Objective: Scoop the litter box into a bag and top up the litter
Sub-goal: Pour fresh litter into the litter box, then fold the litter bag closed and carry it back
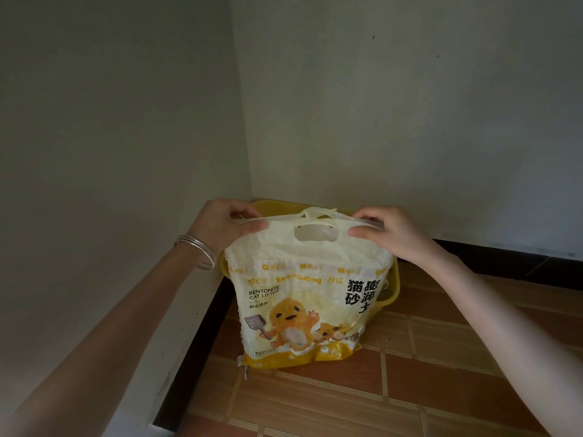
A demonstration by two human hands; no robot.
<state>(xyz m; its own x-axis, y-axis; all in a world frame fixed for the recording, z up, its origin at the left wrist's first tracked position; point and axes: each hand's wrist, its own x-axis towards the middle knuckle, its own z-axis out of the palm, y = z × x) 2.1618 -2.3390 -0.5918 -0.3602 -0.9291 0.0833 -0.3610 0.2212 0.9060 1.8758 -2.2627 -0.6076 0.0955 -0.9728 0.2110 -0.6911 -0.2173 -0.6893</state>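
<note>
Both hands pinch the top strip of the litter bag (303, 294): the left hand (224, 225) at one end, the right hand (388, 234) at the other, thumbs on the near face and fingers curled behind, with the handle cut-out between them. The bag hangs straight below the hands, upright, its base on the tiled floor (410, 373). Its long top edge runs across from hand to hand, so neither is nearer. The yellow litter box (392, 285) sits just beyond the bag, farther out than the hands and lower, tucked into the wall corner. Whether the bag's mouth is already open I cannot tell. Topping up looks to be the step in hand, and pouring would mean tipping the top away from the body, over the box rim
</note>
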